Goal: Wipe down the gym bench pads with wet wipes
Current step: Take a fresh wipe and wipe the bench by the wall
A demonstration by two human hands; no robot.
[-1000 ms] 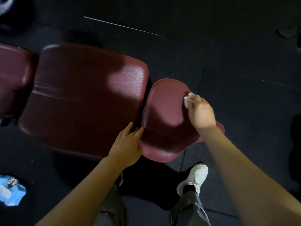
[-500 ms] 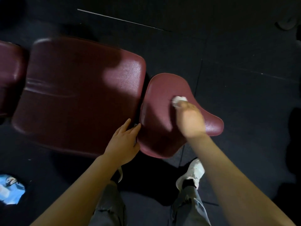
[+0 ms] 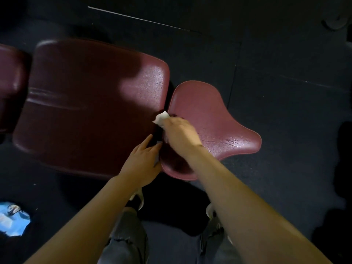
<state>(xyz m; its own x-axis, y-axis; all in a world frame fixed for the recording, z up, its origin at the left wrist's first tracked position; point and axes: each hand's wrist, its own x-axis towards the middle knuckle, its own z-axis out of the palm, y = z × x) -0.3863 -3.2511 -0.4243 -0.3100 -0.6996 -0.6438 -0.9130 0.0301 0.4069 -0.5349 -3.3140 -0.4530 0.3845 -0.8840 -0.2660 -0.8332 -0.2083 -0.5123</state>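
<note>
Bench padding fills the frame: the large back pad point(image 3: 91, 111) at centre-left, mostly in shadow, with the small flared seat pad point(image 3: 213, 119) just beside it on the right, a narrow dark gap between them. Your right hand point(image 3: 181, 136) has travelled from the seat pad's far right edge a second ago, across its face, to the inner edge at the gap; it is closed around the wet wipe point(image 3: 161, 117), which pokes out past your fingers onto the seam. The seat pad's exposed surface shows a speckled sheen, so I judge that stroke complete. Your left hand point(image 3: 142, 164) remains flat and empty, fingers spread, braced on the back pad's near corner. The back pad looks largely untreated; that appears next. A blue wipe packet point(image 3: 13, 219) lies on the floor, well apart at lower left.
</note>
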